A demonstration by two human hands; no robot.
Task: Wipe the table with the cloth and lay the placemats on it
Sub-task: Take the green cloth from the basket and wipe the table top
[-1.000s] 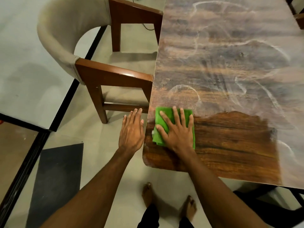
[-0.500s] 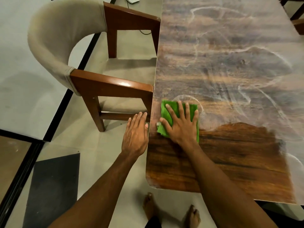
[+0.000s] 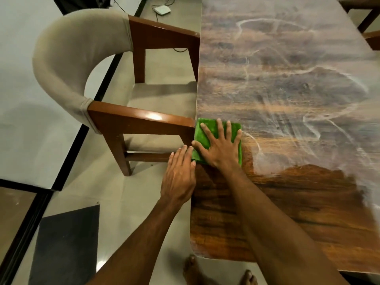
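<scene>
A folded green cloth (image 3: 202, 131) lies flat on the wooden table (image 3: 287, 202) at its left edge. My right hand (image 3: 220, 149) presses down on the cloth with fingers spread. My left hand (image 3: 178, 177) is flat just beside the table's left edge, fingers together, its fingertips touching the cloth's near-left corner; it holds nothing. The near part of the tabletop is dark and glossy; farther on it is hazy with whitish smears. No placemats are in view.
A wooden armchair (image 3: 127, 118) with a beige padded back stands against the table's left edge, its near armrest almost touching the cloth. A dark floor mat (image 3: 65, 243) lies at lower left. Another chair (image 3: 370, 23) shows at the far right. My bare feet (image 3: 191, 268) are below the table's near edge.
My right hand has slid the cloth away from me along the table's left edge, up to the chair's armrest. My left hand has followed alongside the edge.
</scene>
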